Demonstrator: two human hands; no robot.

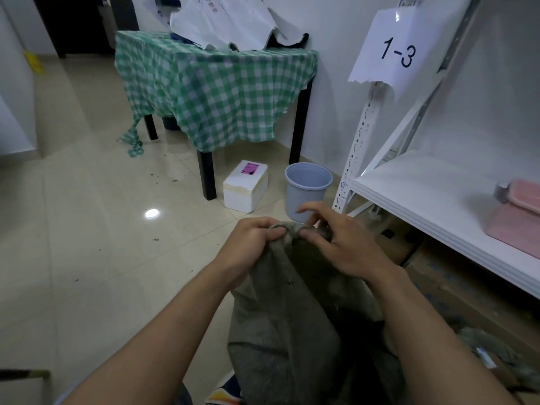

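**Both hands bunched on the top of a grey-green cloth**

The person holds a grey-green cloth [280, 317] up in front of them, and it hangs from the hands down between the forearms towards the floor [87, 229]. The left hand [251, 244] has its fingers curled tight round the gathered top edge. The right hand [342, 244] sits just beside it, thumb and forefinger pinching the same bunched edge while the other fingers spread loosely above. The two hands are close together, nearly touching at the cloth.

Just beyond the right hand stands a pale blue bucket [306, 191], and beyond the left hand a white foam box [245, 185] with a pink label. Further off past both is a bench draped in a green checked cloth [216, 86], with white bags [228, 21] on top. To the right of the right hand a white shelf [423, 200] carries a pink box [520, 217], and a paper sign [397, 48] reading 1-3 hangs on its post.
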